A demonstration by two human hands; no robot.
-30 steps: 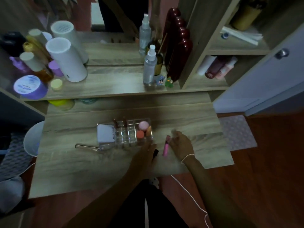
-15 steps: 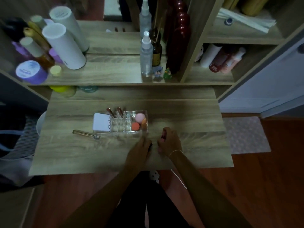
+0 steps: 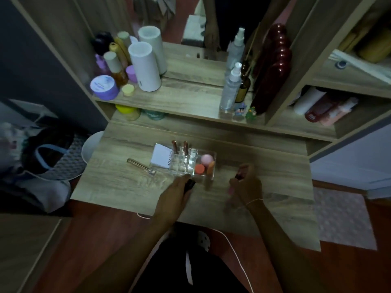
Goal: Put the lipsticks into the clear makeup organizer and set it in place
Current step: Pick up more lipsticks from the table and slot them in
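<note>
Loose tube: a slim rose-gold lip tube with a clear cap (image 3: 141, 167) lies flat on the wood-grain surface (image 3: 118, 187), just left of the organizer, seemingly waiting its turn.
White card: a flat white packet with printed lettering (image 3: 161, 158) leans in the organizer's left end.
Organizer: the clear plastic makeup organizer with small square cells (image 3: 186, 163) sits mid-surface, near both hands, so each cell is an easy drop.
Slotted lipsticks: two brown-capped lipsticks (image 3: 179, 147) stand upright in the back cells.
Sponges: a pink, a coral and an orange makeup sponge (image 3: 204, 164) fill the right compartment.
Left hand: left hand (image 3: 176, 193) closed on a dark, short lipstick (image 3: 189, 184), just in front of the organizer, likely next in.
Right hand: right hand (image 3: 246, 185) closed around a pink lipstick tube (image 3: 238, 178), blurred, to the right of the organizer.
Progress: early; the organizer is not yet set in place.
</note>
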